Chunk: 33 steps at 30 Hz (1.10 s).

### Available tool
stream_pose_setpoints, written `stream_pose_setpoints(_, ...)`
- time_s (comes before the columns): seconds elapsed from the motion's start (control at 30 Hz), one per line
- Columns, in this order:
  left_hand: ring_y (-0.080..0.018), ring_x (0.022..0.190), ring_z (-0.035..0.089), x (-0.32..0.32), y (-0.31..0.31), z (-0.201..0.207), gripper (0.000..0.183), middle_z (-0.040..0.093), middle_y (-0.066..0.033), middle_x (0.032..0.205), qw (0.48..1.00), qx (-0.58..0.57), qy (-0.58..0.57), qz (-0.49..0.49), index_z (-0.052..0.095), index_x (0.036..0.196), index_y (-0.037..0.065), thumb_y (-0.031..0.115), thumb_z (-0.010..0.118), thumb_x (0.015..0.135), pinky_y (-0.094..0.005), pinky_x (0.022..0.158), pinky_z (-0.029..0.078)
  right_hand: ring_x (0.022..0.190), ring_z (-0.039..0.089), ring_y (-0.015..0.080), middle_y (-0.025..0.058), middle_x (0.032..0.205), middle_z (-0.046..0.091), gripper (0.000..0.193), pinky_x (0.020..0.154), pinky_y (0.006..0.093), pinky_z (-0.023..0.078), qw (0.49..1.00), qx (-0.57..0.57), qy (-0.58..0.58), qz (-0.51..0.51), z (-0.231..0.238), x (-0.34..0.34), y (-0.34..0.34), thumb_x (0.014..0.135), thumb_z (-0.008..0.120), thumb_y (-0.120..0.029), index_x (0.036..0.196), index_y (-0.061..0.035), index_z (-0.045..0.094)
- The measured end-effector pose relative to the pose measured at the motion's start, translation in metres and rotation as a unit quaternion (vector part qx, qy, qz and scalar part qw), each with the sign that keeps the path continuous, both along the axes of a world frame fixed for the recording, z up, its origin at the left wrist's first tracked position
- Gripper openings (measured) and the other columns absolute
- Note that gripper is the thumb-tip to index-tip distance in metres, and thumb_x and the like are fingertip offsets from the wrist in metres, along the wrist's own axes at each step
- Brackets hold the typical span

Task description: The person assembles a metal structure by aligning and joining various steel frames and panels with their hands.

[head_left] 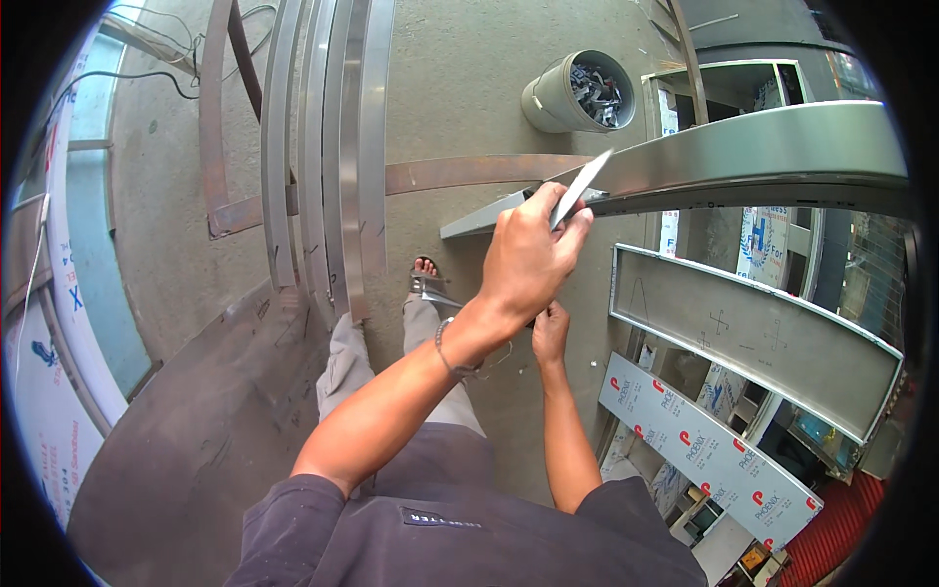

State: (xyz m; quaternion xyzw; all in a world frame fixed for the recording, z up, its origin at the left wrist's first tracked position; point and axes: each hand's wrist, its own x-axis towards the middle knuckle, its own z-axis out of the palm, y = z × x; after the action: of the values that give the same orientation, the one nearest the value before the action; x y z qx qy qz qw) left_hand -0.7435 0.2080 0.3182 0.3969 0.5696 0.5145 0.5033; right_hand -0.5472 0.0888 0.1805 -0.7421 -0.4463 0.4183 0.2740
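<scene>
My left hand reaches across, closed, with a thin, pale flat metal piece between thumb and fingers. This piece sticks up beside the end of a long, shiny steel channel that runs off to the right. A grey, tapering metal part juts left from under my left hand. Lower and nearer, my right hand is closed; what it grips, if anything, is mostly hidden behind my left wrist. A bracelet circles that wrist.
Several long steel profiles lie lengthwise to the left over a rusty metal frame. A bucket of metal scraps stands ahead. At right are a shallow metal tray and a film-covered panel. A dark sheet lies lower left.
</scene>
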Motion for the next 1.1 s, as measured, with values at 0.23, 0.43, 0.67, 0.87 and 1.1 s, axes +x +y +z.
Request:
stream_pose_setpoints(0.23,-0.0386,0.069,0.071,0.018,0.025,0.007,0.022,0.07,-0.0212,0.074,1.0,-0.023,0.009,-0.005,0.066,0.099,-0.002,0.018,0.069,0.094,-0.0458,0.064,0.053,0.071,0.05,0.0068,-0.0021,0.07,0.059,0.038,0.066,0.0282,0.043,0.998,-0.022,0.046,0.037,-0.004,-0.003,-0.008,0.106,0.06,-0.027,0.08,0.0003,0.067)
stream_pose_setpoints(0.43,-0.0463,0.078,0.07,0.019,0.026,0.006,0.019,0.07,-0.0256,0.08,0.996,0.007,0.083,-0.013,0.064,0.099,-0.002,0.016,0.067,0.094,-0.0517,0.07,0.054,0.068,0.047,0.0057,-0.0046,0.068,0.055,0.04,0.062,0.0274,0.04,0.996,-0.028,0.071,0.035,-0.007,-0.008,-0.016,0.106,0.06,-0.029,0.079,-0.0009,0.068)
stream_pose_setpoints(0.67,-0.0369,0.062,0.068,0.02,0.008,-0.026,0.021,0.064,-0.0224,0.067,0.994,-0.002,0.109,0.01,0.063,0.099,-0.004,0.017,0.065,0.098,-0.0436,0.059,0.049,0.065,0.045,0.0051,-0.0057,0.066,0.053,0.042,0.06,0.0266,0.037,0.995,-0.042,0.077,0.047,-0.006,-0.013,-0.014,0.105,0.062,-0.034,0.08,-0.002,0.071)
stream_pose_setpoints(0.87,-0.045,0.068,0.068,0.009,-0.026,-0.067,0.02,0.065,-0.0252,0.07,0.986,-0.048,0.157,0.011,0.06,0.098,-0.003,0.017,0.065,0.097,-0.0489,0.06,0.049,0.064,0.052,0.0063,-0.0021,0.071,0.062,0.04,0.061,0.0258,0.042,0.989,-0.04,0.144,0.019,0.013,-0.037,0.006,0.105,0.061,-0.038,0.089,-0.0028,0.071)
stream_pose_setpoints(1.1,-0.0449,0.07,0.068,-0.01,-0.08,-0.102,0.018,0.067,-0.024,0.071,0.976,-0.119,0.179,-0.03,0.062,0.101,0.0,0.017,0.065,0.096,-0.0509,0.063,0.05,0.061,0.053,0.0056,0.0015,0.072,0.065,0.041,0.055,0.0229,0.042,0.958,-0.022,0.282,-0.043,0.016,-0.066,0.029,0.104,0.062,-0.044,0.106,-0.0033,0.067)
